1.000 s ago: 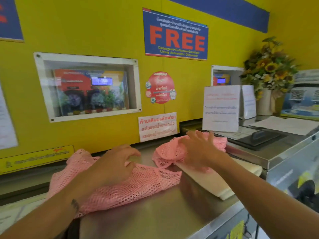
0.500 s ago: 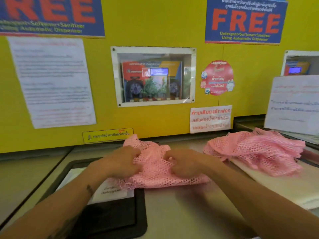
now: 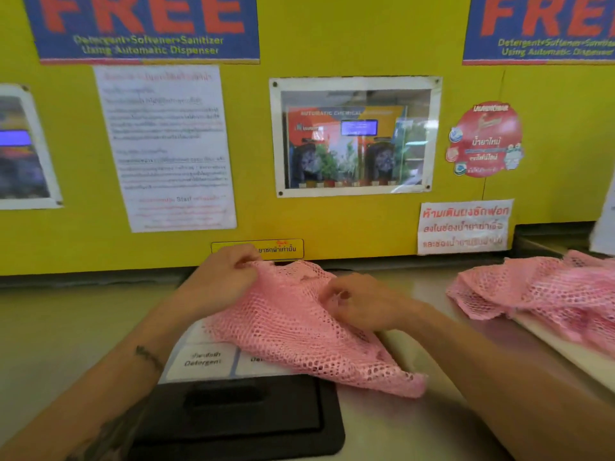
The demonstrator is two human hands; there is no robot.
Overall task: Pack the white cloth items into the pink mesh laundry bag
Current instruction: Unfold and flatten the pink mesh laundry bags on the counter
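left hand (image 3: pixel 219 281) pinching pink mesh bag (image 3: pixel 299 331) | right hand (image 3: pixel 362 302) pinching bag | second mesh bag (image 3: pixel 532 291) right

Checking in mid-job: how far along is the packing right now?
Early. Nothing looks packed: the pink mesh bag lies flat. In hand: the left hand and right hand pinch its far edge, apparently looking for the opening. Left: the white cloth lies to the right under a second mesh bag.

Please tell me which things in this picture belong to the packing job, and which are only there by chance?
Belong to the job:
pink mesh bag, pinched by left hand and right hand
second pink mesh bag
white cloth under it

Only there:
black detergent lid
wall notices
dispenser window
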